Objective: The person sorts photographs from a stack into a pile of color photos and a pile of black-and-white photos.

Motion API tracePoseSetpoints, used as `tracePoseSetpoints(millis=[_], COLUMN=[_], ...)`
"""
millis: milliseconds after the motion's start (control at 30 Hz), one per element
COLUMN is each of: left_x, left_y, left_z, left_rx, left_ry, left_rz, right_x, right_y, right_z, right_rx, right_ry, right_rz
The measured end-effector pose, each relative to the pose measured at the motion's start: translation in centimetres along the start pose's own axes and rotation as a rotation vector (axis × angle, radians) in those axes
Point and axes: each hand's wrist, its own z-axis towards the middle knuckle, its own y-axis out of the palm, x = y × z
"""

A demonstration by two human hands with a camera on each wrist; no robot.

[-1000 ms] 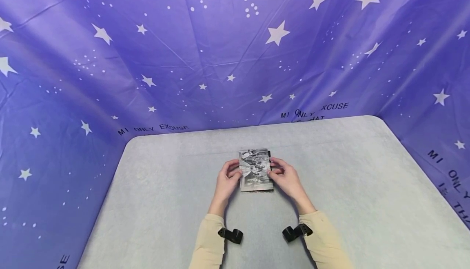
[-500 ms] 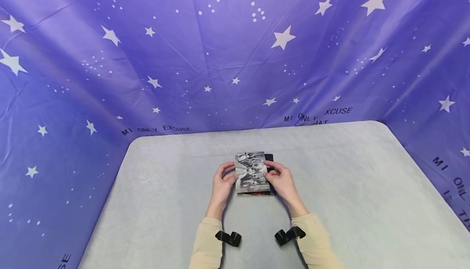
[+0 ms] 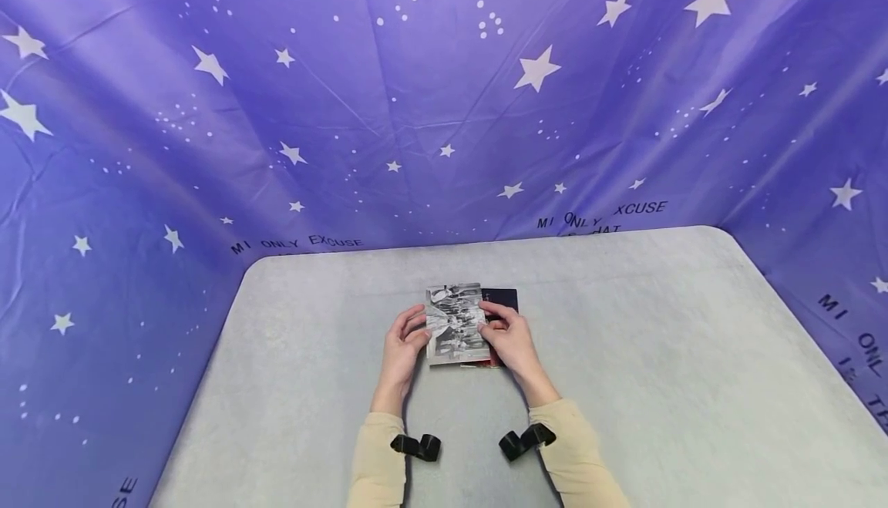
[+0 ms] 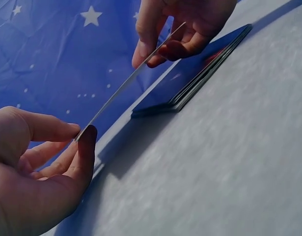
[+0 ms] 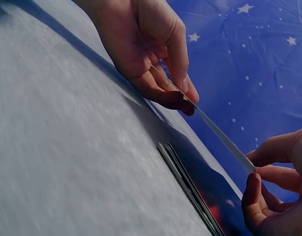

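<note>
A black-and-white picture card (image 3: 454, 324) is held up off the table between my two hands. My left hand (image 3: 402, 350) pinches its left edge, thumb on the near face. On the opposite edge my right hand (image 3: 512, 344) pinches it the same way. Below and to the right lies a stack of cards (image 3: 501, 300) with a dark, partly red top, half covered by the raised card in the head view. Seen from the left wrist, the card (image 4: 123, 86) is nearly edge-on, apart from the stack (image 4: 190, 81). The right wrist view shows the stack's layered edges (image 5: 187, 184).
The pale grey table (image 3: 659, 354) has rounded far corners. Purple star-printed cloth (image 3: 388, 107) hangs behind it and along both sides. Each wrist wears a black strap-on camera (image 3: 416, 446) over a beige sleeve (image 3: 378, 462).
Both hands have moved left with the picture card, from over the stack to partly beside it. More of the stack's dark and red top now shows on the right.
</note>
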Motion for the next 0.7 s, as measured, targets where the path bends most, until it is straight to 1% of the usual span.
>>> tracePoseSetpoints(millis=[167,267,400,533,700], left_x=[0.3,0.3,0.6,0.8,1.3], left_y=[-1.5,-2.4,-3.6,-4.7,-5.9], left_z=[-0.1,-0.2,-0.2,-0.2,-0.3], left_rx=[-0.001,-0.009,-0.022,-0.026,-0.012], left_ry=[0.003,-0.002,0.003,0.001,-0.015], left_rz=[0.018,0.021,0.032,0.053,0.077], right_x=[2.0,2.3,2.4,2.6,2.5], right_y=[1.4,2.1,3.1,4.0,5.1], right_z=[0.6,0.6,0.6,0.7,0.6], right_rx=[0.000,-0.008,-0.018,-0.042,-0.077], right_ry=[-0.046,-0.085,-0.127,-0.148,-0.163], right_rz=[-0.052,-0.109,-0.154,-0.163,-0.143])
